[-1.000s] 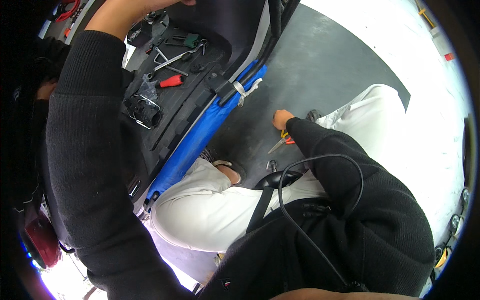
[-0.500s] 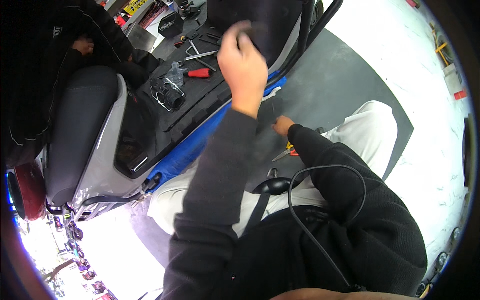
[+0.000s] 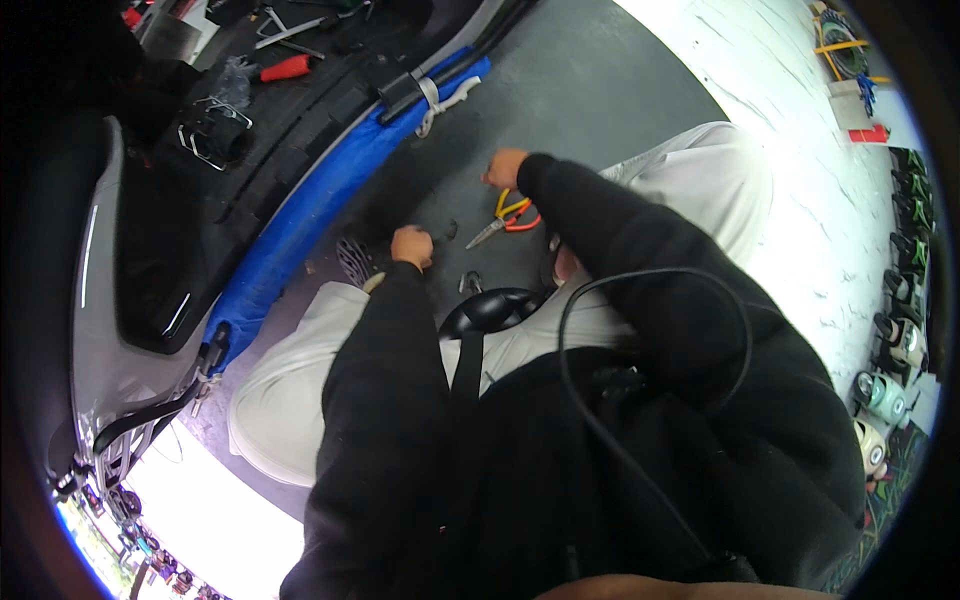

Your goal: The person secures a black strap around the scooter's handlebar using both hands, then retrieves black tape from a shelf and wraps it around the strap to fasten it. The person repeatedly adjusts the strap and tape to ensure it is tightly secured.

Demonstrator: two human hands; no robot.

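The left hand [image 3: 412,246] and, farther and to the right, the right hand [image 3: 507,168] were both curled over the dark mat [image 3: 590,90]; whether either gripped anything I could not tell. Scissors [image 3: 499,224] lay near the right hand, blades toward the near left. Left of them, a blue cover [image 3: 300,215] edged the scooter [image 3: 95,345]; a red tool handle [image 3: 287,68] lay on its footboard [image 3: 310,105].

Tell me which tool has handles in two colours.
The scissors near the right hand: their handles are yellow and orange. The red-handled tool shows one handle colour.
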